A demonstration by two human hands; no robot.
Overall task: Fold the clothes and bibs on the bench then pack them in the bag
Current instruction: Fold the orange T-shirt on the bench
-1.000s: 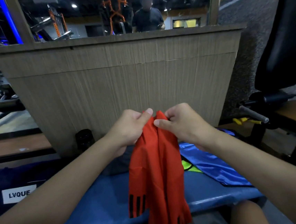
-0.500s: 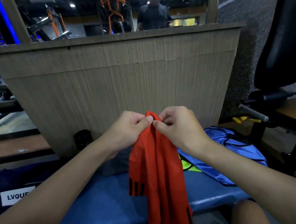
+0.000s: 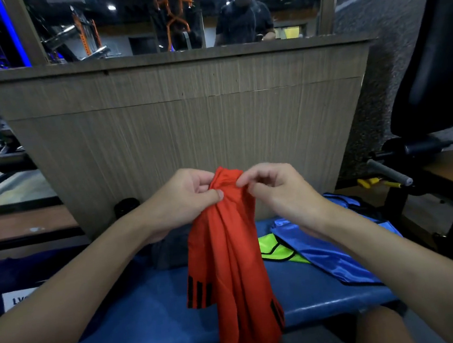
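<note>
Two hands up, both on one red garment (image 3: 229,268): the left hand (image 3: 186,200) pinches the bunched top edge between thumb and curled fingers, and the right hand (image 3: 274,191) nips the same edge just beside it. The cloth hangs straight down in front of the blue bench (image 3: 150,311), three black stripes showing at one hem. On the bench to the right lie two bibs, one blue bib (image 3: 327,253) partly overlapping one neon yellow bib (image 3: 277,252). One dark garment (image 3: 169,251) sits behind the red cloth. One navy bag (image 3: 14,274) rests at far left.
</note>
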